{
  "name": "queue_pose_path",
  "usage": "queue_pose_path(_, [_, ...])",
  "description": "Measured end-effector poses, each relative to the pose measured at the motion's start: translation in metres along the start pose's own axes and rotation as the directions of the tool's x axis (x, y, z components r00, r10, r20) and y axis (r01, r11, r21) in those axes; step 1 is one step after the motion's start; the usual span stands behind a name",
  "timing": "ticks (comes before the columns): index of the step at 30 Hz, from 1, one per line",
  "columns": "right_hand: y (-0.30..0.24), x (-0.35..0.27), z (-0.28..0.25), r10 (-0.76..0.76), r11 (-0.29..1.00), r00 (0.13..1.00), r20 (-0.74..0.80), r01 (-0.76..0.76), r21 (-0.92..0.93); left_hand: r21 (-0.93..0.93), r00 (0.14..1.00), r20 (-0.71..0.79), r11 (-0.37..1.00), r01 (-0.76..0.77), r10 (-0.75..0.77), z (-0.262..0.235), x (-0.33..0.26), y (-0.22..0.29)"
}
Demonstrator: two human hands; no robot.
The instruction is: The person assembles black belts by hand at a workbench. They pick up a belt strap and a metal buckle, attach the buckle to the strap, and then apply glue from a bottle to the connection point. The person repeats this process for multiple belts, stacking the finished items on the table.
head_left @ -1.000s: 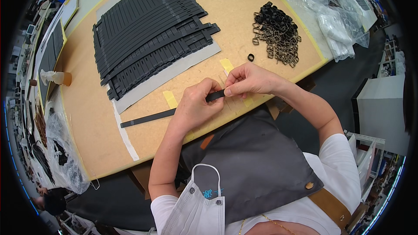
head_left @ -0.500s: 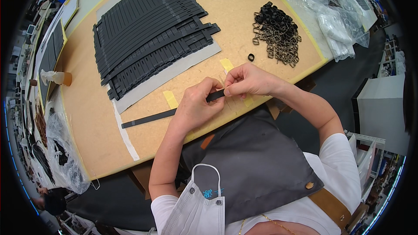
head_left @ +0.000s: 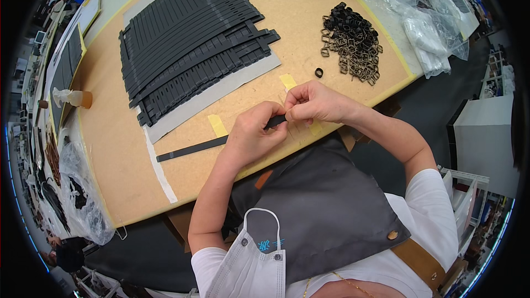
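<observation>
A long black strap [head_left: 190,148] lies across the tan worktable [head_left: 110,149], its left end flat on the board. My left hand [head_left: 255,132] pinches the strap near its right end. My right hand [head_left: 314,101] grips the very end of the same strap, fingertips touching those of the left. Whatever sits on that end is hidden by my fingers. A single black ring [head_left: 318,72] lies just beyond my right hand.
A large stack of black straps [head_left: 193,38] on grey card fills the table's middle. A heap of black buckles [head_left: 352,41] lies at right, clear plastic bags [head_left: 408,5] beyond. Yellow tape pieces [head_left: 217,125] mark the board. A small bottle [head_left: 74,98] stands at left.
</observation>
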State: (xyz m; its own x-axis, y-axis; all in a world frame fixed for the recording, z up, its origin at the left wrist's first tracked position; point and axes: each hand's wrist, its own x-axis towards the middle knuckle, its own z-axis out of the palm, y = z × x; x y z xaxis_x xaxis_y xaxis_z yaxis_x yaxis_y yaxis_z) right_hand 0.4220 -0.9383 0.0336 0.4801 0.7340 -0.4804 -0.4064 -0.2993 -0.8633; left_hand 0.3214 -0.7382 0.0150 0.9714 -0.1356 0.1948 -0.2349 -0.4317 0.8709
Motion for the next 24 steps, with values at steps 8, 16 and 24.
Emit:
queue_pose_path(8, [-0.002, 0.001, -0.003, 0.029, 0.991, 0.995, 0.091, -0.017, -0.131, -0.013, 1.0, 0.016, 1.0, 0.014, -0.014, 0.001, -0.002, 0.002])
queue_pose_path(16, [0.012, 0.001, 0.004, -0.095, 0.995, 0.994, 0.05, 0.096, -0.025, -0.114, 1.0, 0.014, 0.993, -0.012, 0.014, 0.002, -0.001, -0.001])
queue_pose_path(24, [-0.002, -0.009, -0.009, 0.001, 1.0, 0.983, 0.184, 0.003, -0.018, -0.296, 0.996, 0.08, 0.953, 0.067, -0.045, -0.008, -0.004, -0.001])
